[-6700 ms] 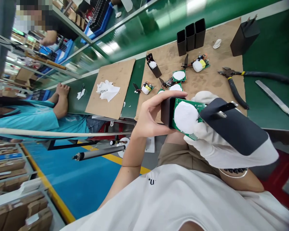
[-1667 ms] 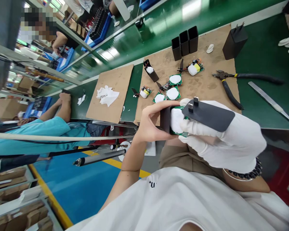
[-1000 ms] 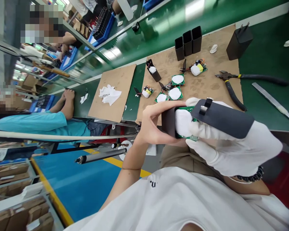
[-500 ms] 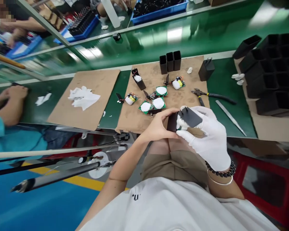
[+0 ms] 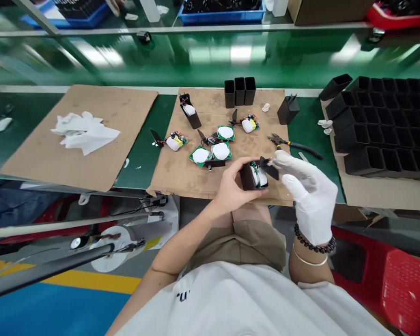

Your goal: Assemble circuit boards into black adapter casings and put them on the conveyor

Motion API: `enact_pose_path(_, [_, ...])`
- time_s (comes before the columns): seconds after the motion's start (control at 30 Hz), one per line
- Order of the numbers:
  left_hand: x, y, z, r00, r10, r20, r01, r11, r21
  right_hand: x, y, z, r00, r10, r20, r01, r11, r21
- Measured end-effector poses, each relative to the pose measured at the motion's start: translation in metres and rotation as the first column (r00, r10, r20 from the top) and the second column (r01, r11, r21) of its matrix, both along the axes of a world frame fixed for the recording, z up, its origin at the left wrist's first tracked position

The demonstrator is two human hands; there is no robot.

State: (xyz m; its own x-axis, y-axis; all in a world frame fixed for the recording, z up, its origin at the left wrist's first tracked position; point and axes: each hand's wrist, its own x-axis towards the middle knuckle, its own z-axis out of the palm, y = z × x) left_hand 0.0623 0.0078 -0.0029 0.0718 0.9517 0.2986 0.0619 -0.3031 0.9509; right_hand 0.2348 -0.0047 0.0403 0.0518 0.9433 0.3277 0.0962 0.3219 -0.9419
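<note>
My left hand [image 5: 233, 184] is wrapped around a black plastic charger case [image 5: 247, 177] above the cardboard's front edge. A circuit board with white filler [image 5: 259, 176] shows in the mouth of the case. A black end cap with plug pins [image 5: 270, 169] stands tilted out at that opening. My right hand [image 5: 306, 191], in a white glove, has its fingertips at the cap, with the thumb apart from the fingers. On the cardboard beyond lie circuit boards with white filler [image 5: 220, 150] and a part-filled black case [image 5: 191, 112].
Diagonal cutters [image 5: 296, 145] lie right of my hands, with tweezers [image 5: 303, 157] partly hidden by the glove. Several open black cases [image 5: 240, 93] and a capped charger [image 5: 288, 110] stand behind. Rows of black cases [image 5: 364, 158] fill the right. White cloth [image 5: 86, 133] lies on left cardboard [image 5: 101, 172].
The view has shifted, showing more of the right side. My right thumb has come away from the case, and the end cap has tipped outward, exposing the filler inside. My left hand keeps its grip.
</note>
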Motion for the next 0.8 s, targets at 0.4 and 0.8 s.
enact_pose_path(0.4, [0.029, -0.003, -0.005, 0.986, 0.152, -0.071, -0.147, 0.986, 0.075, 0.003, 0.003, -0.002, 0.978, -0.006, 0.209, 0.015, 0.999, -0.041])
enact_pose_path(0.8, [0.057, 0.001, -0.003, 0.944, 0.197, -0.267, -0.223, 0.972, -0.074, -0.017, -0.002, -0.018, 0.695, -0.477, 0.538, 0.321, 0.875, 0.362])
